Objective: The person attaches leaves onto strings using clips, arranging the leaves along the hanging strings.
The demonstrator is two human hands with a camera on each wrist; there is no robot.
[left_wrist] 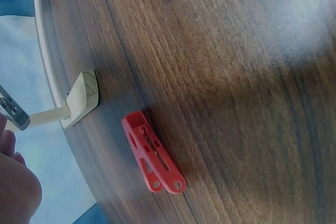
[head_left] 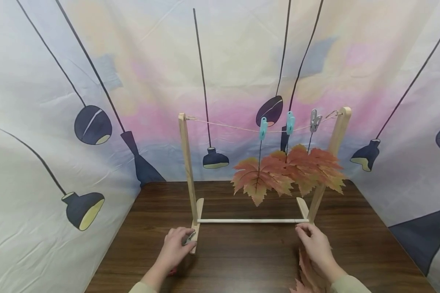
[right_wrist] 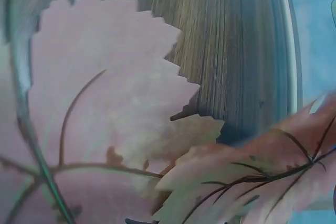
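Observation:
My left hand [head_left: 176,246] holds a grey clothespin [left_wrist: 14,113] above the left foot of a wooden rack [head_left: 188,171]. Below that hand, a red clothespin [left_wrist: 153,150] lies on the table. With thumb and fingers my right hand [head_left: 315,244] pinches an autumn leaf [head_left: 306,266], which hangs down under the palm; its stem is hidden by the fingers. Leaf surfaces [right_wrist: 105,103] fill much of the right wrist view, and I cannot tell whether they belong to one leaf or two. From the rack's string [head_left: 227,127] hang several orange-red leaves [head_left: 258,177], overlapping toward the right.
Two light-blue clothespins [head_left: 263,128] and a grey one [head_left: 314,121] grip the hanging leaves' stems on the string. A white crossbar [head_left: 249,221] joins the rack's posts low down. The brown wooden table [head_left: 242,256] meets a cloth backdrop [head_left: 150,81] printed with lamps.

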